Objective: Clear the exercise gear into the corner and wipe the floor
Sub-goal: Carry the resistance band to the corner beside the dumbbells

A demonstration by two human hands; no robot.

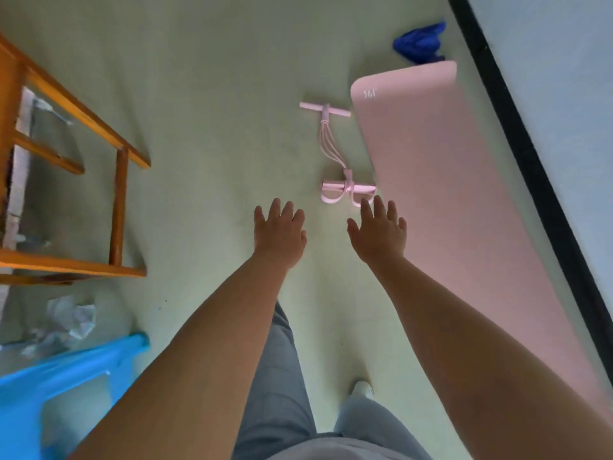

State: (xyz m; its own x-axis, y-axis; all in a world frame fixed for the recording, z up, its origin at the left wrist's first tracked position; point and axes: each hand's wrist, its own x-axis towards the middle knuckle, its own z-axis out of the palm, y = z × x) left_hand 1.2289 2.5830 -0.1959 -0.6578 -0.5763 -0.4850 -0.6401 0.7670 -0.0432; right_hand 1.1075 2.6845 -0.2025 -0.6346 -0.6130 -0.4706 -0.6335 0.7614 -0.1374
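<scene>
A pink yoga mat [444, 180] lies unrolled on the pale green floor along the right wall. Beside its left edge lies a pink pedal resistance puller [335, 154], handle bar far, foot loops near. A crumpled blue cloth [420, 43] sits on the floor past the mat's far end. My left hand [279, 234] hovers above bare floor, fingers straight, holding nothing. My right hand [378, 232] is stretched out flat just short of the puller's foot loops, its fingertips overlapping them in view, empty.
A wooden table frame [83, 180] stands at the left. A blue plastic stool [59, 393] and crumpled paper [71, 318] are at the lower left. A black baseboard [517, 151] runs along the right wall. My grey trousers and white shoe [362, 390] show below.
</scene>
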